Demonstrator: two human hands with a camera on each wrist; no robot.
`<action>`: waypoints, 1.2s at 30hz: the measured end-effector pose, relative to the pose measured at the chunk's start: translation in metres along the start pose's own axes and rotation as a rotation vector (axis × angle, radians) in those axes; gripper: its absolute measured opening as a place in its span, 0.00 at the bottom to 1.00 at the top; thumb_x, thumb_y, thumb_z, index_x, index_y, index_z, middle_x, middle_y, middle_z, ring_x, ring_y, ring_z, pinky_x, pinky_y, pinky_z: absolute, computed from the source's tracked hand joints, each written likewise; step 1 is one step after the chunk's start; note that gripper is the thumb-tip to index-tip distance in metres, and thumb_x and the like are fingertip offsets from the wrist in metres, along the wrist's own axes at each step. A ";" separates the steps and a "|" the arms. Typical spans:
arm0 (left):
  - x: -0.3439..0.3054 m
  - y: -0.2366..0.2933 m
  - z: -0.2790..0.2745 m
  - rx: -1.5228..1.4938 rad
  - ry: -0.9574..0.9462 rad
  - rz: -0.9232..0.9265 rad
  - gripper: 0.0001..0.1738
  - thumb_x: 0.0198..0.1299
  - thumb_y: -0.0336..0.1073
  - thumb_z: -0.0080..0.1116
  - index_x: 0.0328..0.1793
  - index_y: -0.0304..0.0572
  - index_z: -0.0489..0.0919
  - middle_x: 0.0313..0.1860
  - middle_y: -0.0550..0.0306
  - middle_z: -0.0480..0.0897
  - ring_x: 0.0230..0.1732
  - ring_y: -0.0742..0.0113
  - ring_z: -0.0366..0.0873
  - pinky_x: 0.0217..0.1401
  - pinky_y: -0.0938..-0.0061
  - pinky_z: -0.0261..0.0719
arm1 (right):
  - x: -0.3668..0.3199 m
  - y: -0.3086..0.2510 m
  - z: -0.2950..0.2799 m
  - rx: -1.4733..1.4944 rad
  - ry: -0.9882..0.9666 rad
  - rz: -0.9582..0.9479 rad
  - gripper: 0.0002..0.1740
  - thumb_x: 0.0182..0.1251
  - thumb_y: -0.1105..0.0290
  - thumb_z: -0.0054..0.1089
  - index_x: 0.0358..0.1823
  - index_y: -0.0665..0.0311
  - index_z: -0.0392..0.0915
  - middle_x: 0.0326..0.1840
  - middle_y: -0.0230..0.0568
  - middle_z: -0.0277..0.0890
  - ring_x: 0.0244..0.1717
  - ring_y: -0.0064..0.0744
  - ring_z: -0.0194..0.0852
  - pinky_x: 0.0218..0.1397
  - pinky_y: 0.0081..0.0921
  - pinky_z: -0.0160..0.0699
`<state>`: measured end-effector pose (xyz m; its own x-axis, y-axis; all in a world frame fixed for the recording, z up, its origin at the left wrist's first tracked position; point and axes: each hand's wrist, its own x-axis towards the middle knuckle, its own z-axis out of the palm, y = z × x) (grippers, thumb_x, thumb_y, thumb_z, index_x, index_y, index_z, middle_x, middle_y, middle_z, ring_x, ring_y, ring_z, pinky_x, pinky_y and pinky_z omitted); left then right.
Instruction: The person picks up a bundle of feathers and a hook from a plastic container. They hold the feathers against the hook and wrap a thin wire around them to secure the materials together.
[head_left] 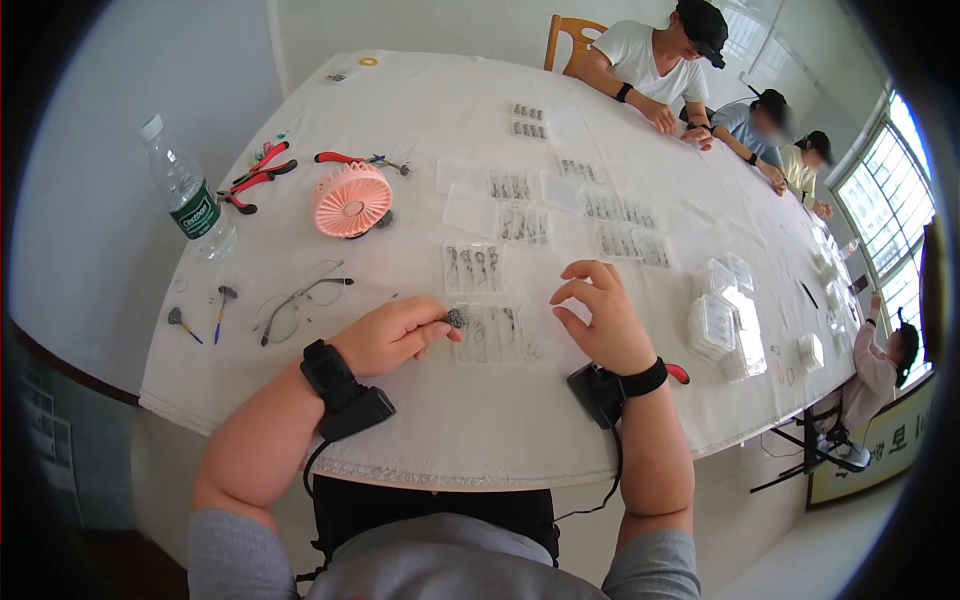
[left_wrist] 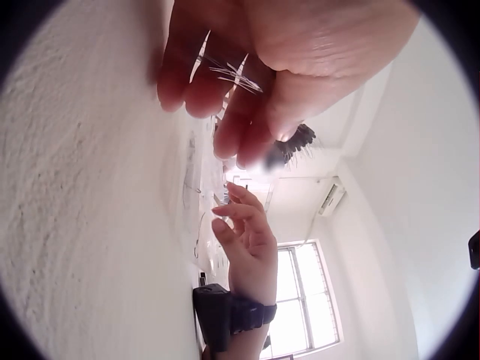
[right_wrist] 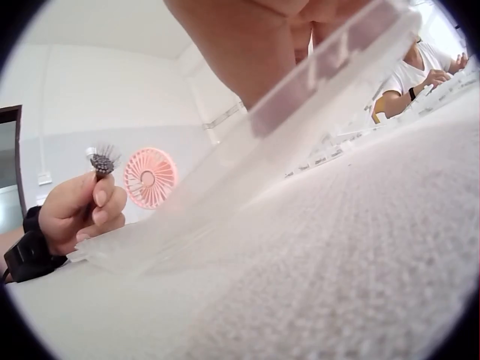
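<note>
- Head view: the left hand (head_left: 392, 335) pinches a small bristly tuft (head_left: 455, 318) between thumb and forefinger, the other fingers curled under, just above the near-left corner of a clear plastic tray (head_left: 492, 335) on the white tablecloth (head_left: 420, 120)
- The right hand (head_left: 598, 320) hovers over the tray's right end, fingers loosely bent and thumb apart from them; it holds nothing that I can see
- Right wrist view: the tuft is a dark knot with fine hairs fanning out of it, clear of the fingertips and touching nothing else
- Left wrist view: thin wire-like strands cross under the curled fingers; whether they belong to the tuft I cannot tell
- Handling, as I judge it: very light, the hairs soft and easily bent, so it is best held at the base below the knot, as the hand holds it now, not by the hairs
- Its long axis runs from the pinch out to the hairs; in the head view that end points right, toward the tray and the right hand
- A pink fan (head_left: 351, 199), eyeglasses (head_left: 300, 298) and red-handled pliers (head_left: 255, 180) lie farther off to the left
</note>
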<state>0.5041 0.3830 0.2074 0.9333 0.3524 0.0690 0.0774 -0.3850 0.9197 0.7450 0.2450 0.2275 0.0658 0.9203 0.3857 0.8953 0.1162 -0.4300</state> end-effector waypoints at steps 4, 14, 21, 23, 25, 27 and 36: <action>0.000 0.001 -0.001 0.068 -0.032 0.025 0.10 0.64 0.34 0.43 0.43 0.33 0.72 0.34 0.59 0.75 0.23 0.75 0.67 0.31 0.79 0.68 | -0.001 0.000 -0.001 0.076 -0.011 0.075 0.05 0.48 0.77 0.59 0.28 0.62 0.74 0.34 0.36 0.70 0.40 0.36 0.66 0.44 0.29 0.69; 0.000 0.004 0.000 0.113 -0.017 -0.052 0.12 0.64 0.36 0.42 0.40 0.35 0.75 0.32 0.58 0.76 0.24 0.73 0.68 0.32 0.78 0.68 | 0.000 0.007 0.003 0.199 -0.075 0.197 0.04 0.49 0.76 0.58 0.29 0.66 0.75 0.24 0.37 0.71 0.25 0.30 0.69 0.32 0.25 0.70; 0.001 0.006 -0.001 0.095 -0.007 -0.091 0.14 0.65 0.38 0.42 0.39 0.36 0.75 0.32 0.57 0.78 0.25 0.73 0.70 0.32 0.78 0.70 | -0.001 0.013 0.003 0.232 -0.155 0.268 0.06 0.50 0.73 0.56 0.31 0.66 0.76 0.26 0.39 0.74 0.28 0.29 0.72 0.34 0.24 0.72; 0.001 0.006 -0.001 0.100 -0.005 -0.104 0.14 0.65 0.38 0.41 0.39 0.36 0.75 0.32 0.57 0.78 0.25 0.73 0.70 0.32 0.78 0.70 | 0.000 0.014 0.004 0.240 -0.171 0.281 0.06 0.50 0.73 0.56 0.31 0.65 0.76 0.26 0.38 0.74 0.28 0.29 0.72 0.34 0.23 0.72; 0.002 0.006 -0.002 0.119 -0.010 -0.111 0.14 0.65 0.38 0.41 0.39 0.36 0.75 0.31 0.58 0.78 0.25 0.73 0.70 0.32 0.77 0.70 | 0.000 0.015 0.005 0.247 -0.187 0.291 0.06 0.50 0.73 0.57 0.31 0.64 0.76 0.26 0.37 0.74 0.27 0.28 0.71 0.34 0.23 0.72; 0.002 0.005 -0.001 0.104 -0.003 -0.112 0.14 0.65 0.38 0.41 0.39 0.36 0.75 0.31 0.58 0.78 0.24 0.73 0.70 0.31 0.77 0.70 | 0.001 0.014 0.005 0.230 -0.211 0.240 0.07 0.50 0.72 0.58 0.32 0.63 0.77 0.27 0.37 0.73 0.27 0.28 0.70 0.34 0.23 0.71; 0.002 0.006 0.000 0.090 0.024 -0.102 0.13 0.64 0.37 0.42 0.39 0.38 0.77 0.22 0.62 0.72 0.22 0.76 0.68 0.29 0.80 0.68 | 0.003 0.012 0.006 0.240 -0.272 0.198 0.08 0.51 0.71 0.58 0.34 0.61 0.76 0.28 0.35 0.71 0.27 0.27 0.67 0.34 0.22 0.70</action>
<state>0.5063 0.3809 0.2131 0.9106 0.4131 -0.0126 0.2032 -0.4209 0.8840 0.7533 0.2509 0.2186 0.0784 0.9951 0.0603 0.7469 -0.0186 -0.6647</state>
